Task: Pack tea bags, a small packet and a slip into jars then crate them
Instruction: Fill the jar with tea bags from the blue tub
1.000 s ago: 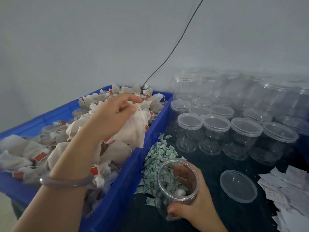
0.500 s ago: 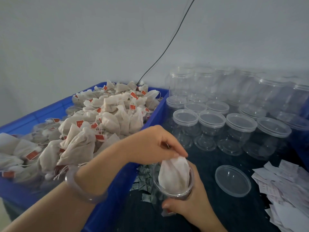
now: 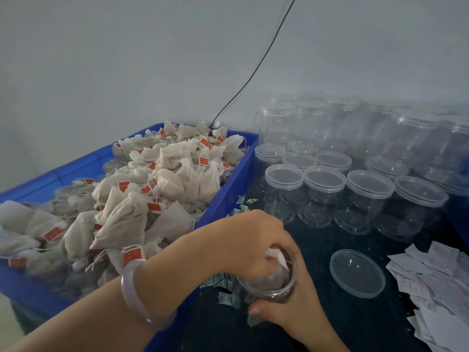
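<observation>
Single head-worn view, close range.
Looks forward and down: blue bin (image 3: 223,199) left of the fingers (image 3: 272,254), jars (image 3: 324,189) beyond them, wall (image 3: 127,59) behind.

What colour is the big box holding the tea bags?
The box is blue, clearest in the head view.

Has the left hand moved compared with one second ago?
Yes. The left hand went right, from above the blue crate to the jar mouth, pressing a tea bag in.

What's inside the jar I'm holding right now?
A white tea bag, pinched by the left hand, is in the mouth of the jar. Hand and bag hide the bottom, so anything beneath can't be seen.
</observation>
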A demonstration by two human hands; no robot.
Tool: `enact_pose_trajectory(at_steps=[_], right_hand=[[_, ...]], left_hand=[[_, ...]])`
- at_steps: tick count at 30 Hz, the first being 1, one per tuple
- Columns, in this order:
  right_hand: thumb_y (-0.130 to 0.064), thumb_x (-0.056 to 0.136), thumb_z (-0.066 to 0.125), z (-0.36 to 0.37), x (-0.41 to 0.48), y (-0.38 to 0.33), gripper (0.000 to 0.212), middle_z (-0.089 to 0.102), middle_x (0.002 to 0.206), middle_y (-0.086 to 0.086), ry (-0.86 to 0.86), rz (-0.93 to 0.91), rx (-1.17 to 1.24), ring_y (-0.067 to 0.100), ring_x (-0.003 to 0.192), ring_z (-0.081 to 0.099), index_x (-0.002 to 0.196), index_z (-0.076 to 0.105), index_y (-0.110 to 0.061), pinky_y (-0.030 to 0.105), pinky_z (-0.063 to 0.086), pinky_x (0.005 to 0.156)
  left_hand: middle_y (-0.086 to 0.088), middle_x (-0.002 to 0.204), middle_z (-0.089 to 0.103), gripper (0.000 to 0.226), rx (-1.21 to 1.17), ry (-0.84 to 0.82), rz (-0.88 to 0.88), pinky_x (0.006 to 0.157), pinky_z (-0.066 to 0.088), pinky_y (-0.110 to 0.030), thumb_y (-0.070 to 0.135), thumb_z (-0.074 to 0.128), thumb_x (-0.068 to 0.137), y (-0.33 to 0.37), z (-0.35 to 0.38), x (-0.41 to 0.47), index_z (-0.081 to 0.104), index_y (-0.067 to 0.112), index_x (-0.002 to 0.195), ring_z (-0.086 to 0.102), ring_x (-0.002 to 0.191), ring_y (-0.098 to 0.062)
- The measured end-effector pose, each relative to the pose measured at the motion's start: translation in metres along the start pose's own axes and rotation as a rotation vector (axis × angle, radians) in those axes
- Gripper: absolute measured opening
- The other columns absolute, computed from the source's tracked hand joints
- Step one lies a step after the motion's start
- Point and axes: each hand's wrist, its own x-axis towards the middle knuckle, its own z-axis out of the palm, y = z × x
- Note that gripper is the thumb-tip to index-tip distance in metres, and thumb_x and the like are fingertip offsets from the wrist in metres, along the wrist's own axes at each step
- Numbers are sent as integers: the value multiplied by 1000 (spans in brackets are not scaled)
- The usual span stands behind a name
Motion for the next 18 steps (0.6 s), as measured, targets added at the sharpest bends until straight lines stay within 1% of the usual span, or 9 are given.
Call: enact_pose_trajectory(at_steps=[2,5,7,8,10,13,15,16,18], right_hand=[[-29,36,90,3,-1,-1,93,63,118,-26,-12,19,7,-1,112,61,121,53,-33,11,49,86],[-36,26,88,6,3,-7,82,70,103,-20,-40,51,-34,3,103,65,103,61,-25,16,50,86],[-27,32,91,3,2,-6,93,69,110,-15,-45,14,-7,7,108,65,118,56,-25,21,53,85],[-23,34,91,2,1,-3,99,67,116,-13,-27,9,6,8,111,64,125,53,-23,22,54,85],[-20,36,90,0,-4,1,101,66,120,-10,9,-11,31,9,113,63,129,49,-17,22,53,86],[-22,37,89,0,-3,-2,106,66,123,-8,-7,-55,81,11,115,63,133,46,-16,24,53,89],[-21,38,90,0,-3,-2,105,66,122,-5,-8,-67,91,13,114,64,134,47,-17,33,54,91],[-22,40,91,0,-4,-1,104,65,124,-7,0,-87,93,11,114,63,133,47,-17,31,54,91],[-26,41,93,1,-5,0,102,61,127,-13,20,-105,108,7,115,61,133,48,-29,19,52,88]], left_hand=[[14,89,59,27,8,17,13,78,32,-4,19,62,90,0,-1,1,69,20,116,48,81,-1],[7,100,66,29,28,25,1,82,42,-15,21,64,88,-1,1,1,66,20,117,52,85,-3],[9,90,62,25,62,22,-27,80,45,-22,21,65,87,-2,1,-2,60,22,111,48,77,-4],[11,85,59,17,79,18,-37,82,46,-26,23,66,87,-3,1,-3,58,23,103,46,74,-4],[14,80,54,6,182,-43,-37,87,46,-30,28,63,90,-1,0,-3,60,23,89,45,74,-5],[8,91,65,23,357,-240,-14,86,49,-33,30,52,96,7,2,2,72,23,103,52,84,-7],[9,101,68,24,222,-257,-3,89,46,-25,28,52,97,7,-1,2,72,25,110,56,90,-5],[11,103,69,23,109,-212,-21,89,43,-17,28,54,96,4,-8,-1,71,26,111,58,92,-1],[20,97,68,19,-57,21,-120,84,42,-4,24,58,95,-12,-28,-12,72,28,107,58,90,10]])
